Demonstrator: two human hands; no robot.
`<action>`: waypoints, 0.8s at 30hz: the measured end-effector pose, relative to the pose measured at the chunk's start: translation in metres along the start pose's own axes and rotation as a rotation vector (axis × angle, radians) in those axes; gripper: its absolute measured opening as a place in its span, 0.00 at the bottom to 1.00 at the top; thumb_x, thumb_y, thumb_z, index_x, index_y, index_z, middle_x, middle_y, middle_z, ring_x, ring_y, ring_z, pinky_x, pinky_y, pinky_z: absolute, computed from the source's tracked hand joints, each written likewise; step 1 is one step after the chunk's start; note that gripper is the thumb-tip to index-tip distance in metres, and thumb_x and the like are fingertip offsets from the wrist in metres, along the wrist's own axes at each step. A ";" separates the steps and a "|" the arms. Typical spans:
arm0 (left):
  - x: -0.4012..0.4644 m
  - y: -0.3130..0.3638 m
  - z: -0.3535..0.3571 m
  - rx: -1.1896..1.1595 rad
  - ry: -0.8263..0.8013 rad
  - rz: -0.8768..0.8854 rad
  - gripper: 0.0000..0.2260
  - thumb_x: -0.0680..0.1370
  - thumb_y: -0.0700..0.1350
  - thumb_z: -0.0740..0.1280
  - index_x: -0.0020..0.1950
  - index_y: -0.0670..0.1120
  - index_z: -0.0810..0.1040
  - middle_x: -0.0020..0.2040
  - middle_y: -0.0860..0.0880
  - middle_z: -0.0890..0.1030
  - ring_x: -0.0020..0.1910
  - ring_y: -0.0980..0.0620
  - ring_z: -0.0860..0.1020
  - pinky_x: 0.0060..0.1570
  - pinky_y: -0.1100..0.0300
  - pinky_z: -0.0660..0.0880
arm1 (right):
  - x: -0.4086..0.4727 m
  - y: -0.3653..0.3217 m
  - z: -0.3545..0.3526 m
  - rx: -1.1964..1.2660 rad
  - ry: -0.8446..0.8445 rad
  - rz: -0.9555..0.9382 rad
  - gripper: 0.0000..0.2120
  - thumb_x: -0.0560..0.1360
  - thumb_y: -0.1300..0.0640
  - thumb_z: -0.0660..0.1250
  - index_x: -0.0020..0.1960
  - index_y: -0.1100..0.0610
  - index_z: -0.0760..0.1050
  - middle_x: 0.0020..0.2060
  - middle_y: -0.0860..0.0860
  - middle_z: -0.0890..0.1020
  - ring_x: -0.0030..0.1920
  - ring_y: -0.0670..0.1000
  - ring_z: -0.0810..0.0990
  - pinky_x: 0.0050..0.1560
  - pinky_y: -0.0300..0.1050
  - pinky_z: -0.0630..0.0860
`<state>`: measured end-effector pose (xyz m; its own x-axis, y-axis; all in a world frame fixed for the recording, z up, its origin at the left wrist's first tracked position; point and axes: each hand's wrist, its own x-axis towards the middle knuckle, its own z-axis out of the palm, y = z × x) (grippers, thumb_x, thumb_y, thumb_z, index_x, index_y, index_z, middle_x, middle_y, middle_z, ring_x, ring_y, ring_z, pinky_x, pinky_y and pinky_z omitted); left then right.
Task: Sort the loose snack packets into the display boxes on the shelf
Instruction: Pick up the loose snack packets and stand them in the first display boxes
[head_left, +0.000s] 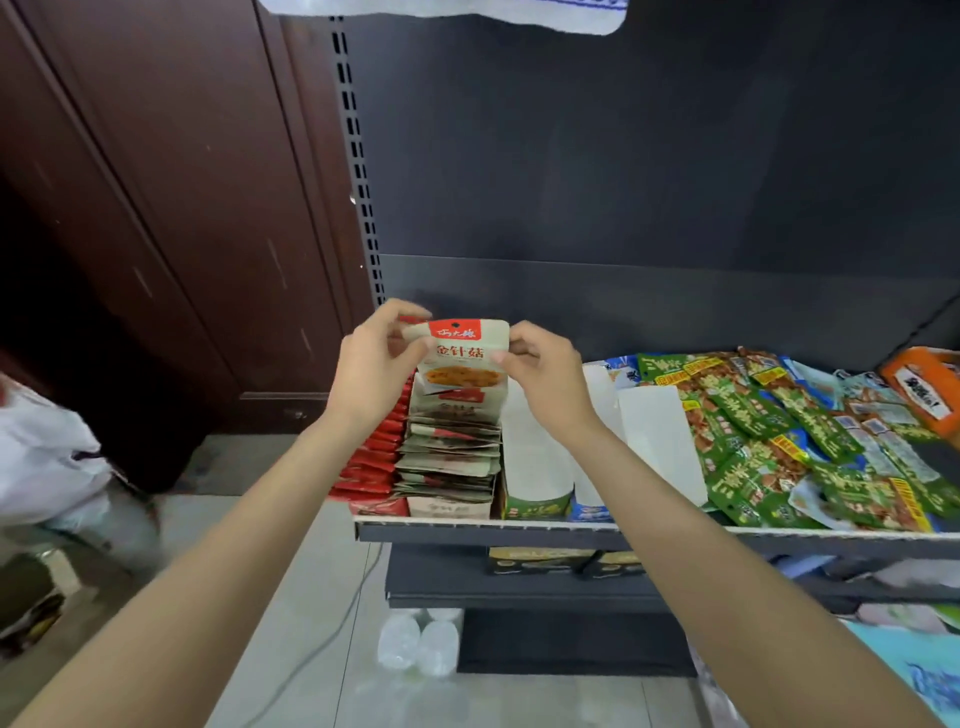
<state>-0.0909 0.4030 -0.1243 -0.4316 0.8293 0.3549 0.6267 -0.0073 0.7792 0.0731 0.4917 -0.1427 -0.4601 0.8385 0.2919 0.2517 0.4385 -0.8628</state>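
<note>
Packet (464, 358), beige with a red top band, is pinched upright at its upper corners by both hands: left hand (375, 364) grasps the left edge, right hand (545, 371) grasps the right edge, thumbs in front. It sits at the back end of the beige display box (449, 503), just above the row of matching beige packets (451, 457) filed there. Red packets (373, 457) fill the box to the left; two white empty boxes (535, 467) stand to the right, then a loose heap of green packets (753, 447) spread over the shelf (493, 530).

Step in hand, as I judge it: seat this packet behind the beige row. To do it well, keep it vertical and face forward, lower it straight into the gap at the back, and keep its bottom edge clear of the tops of the packets in front. Let go with both hands together once it stands, so it does not tip. The row looks tightly packed, so pushing it forward a little may be needed first.
</note>
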 end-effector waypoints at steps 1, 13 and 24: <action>-0.002 -0.003 -0.002 0.030 -0.026 0.023 0.03 0.76 0.42 0.68 0.49 0.46 0.79 0.43 0.54 0.81 0.43 0.57 0.79 0.46 0.65 0.75 | 0.000 -0.002 0.002 -0.012 -0.010 -0.004 0.02 0.75 0.63 0.66 0.47 0.60 0.77 0.45 0.53 0.83 0.48 0.49 0.81 0.44 0.34 0.78; -0.004 -0.021 -0.004 0.274 -0.443 -0.008 0.14 0.80 0.48 0.63 0.41 0.40 0.80 0.38 0.43 0.81 0.39 0.45 0.79 0.45 0.53 0.74 | -0.010 0.007 0.006 -0.225 -0.133 0.026 0.05 0.76 0.59 0.66 0.46 0.57 0.81 0.40 0.44 0.80 0.41 0.40 0.77 0.43 0.25 0.70; 0.000 -0.004 0.020 0.195 -0.397 0.095 0.07 0.78 0.45 0.65 0.51 0.47 0.83 0.48 0.53 0.83 0.46 0.58 0.78 0.50 0.63 0.73 | -0.014 0.013 -0.007 -0.198 -0.220 0.106 0.10 0.78 0.55 0.62 0.49 0.57 0.81 0.45 0.48 0.83 0.47 0.47 0.79 0.49 0.37 0.72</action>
<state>-0.0799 0.4140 -0.1377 -0.1078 0.9803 0.1655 0.7784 -0.0203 0.6274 0.0883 0.4879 -0.1553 -0.5898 0.8025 0.0899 0.4593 0.4249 -0.7801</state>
